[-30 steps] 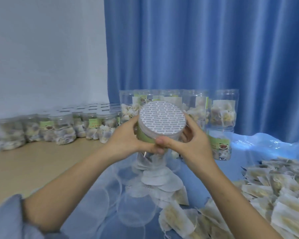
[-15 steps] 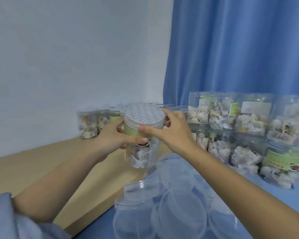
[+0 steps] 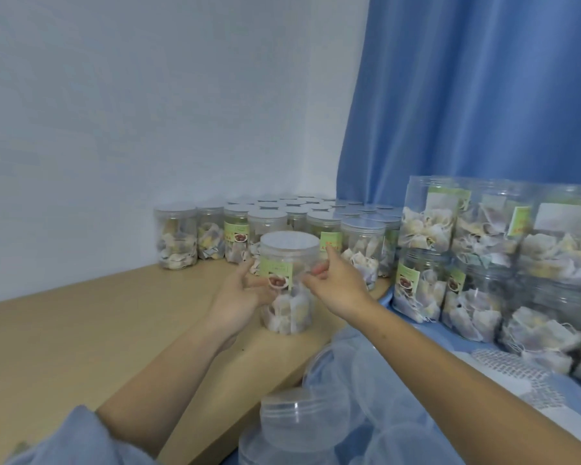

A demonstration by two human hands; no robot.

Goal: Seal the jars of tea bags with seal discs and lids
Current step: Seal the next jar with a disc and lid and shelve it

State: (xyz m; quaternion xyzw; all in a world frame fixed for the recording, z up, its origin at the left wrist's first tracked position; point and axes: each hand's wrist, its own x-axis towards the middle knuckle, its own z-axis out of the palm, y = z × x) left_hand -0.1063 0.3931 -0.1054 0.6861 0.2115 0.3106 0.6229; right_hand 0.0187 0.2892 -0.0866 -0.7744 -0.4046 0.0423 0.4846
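A clear jar of tea bags (image 3: 286,308) with a green label stands upright on the wooden table (image 3: 64,337). A clear lid (image 3: 289,244) sits on it with a white seal disc showing beneath. My left hand (image 3: 239,295) lies at the jar's left side, fingers loosely spread and touching it. To the jar's right, my right hand (image 3: 336,281) has its thumb raised near the lid rim and its fingertips at the wall. Neither hand wraps round the jar.
Several lidded jars (image 3: 272,218) stand in rows at the back corner by the wall. Stacked jars of tea bags (image 3: 483,250) fill the right side on a blue cloth. Loose clear lids (image 3: 299,421) are piled at the bottom, and printed seal discs (image 3: 503,367) lie at the right.
The jar was held up in both hands; it has moved left and down and now stands on the wooden table. Both hands have loosened their grip on it.
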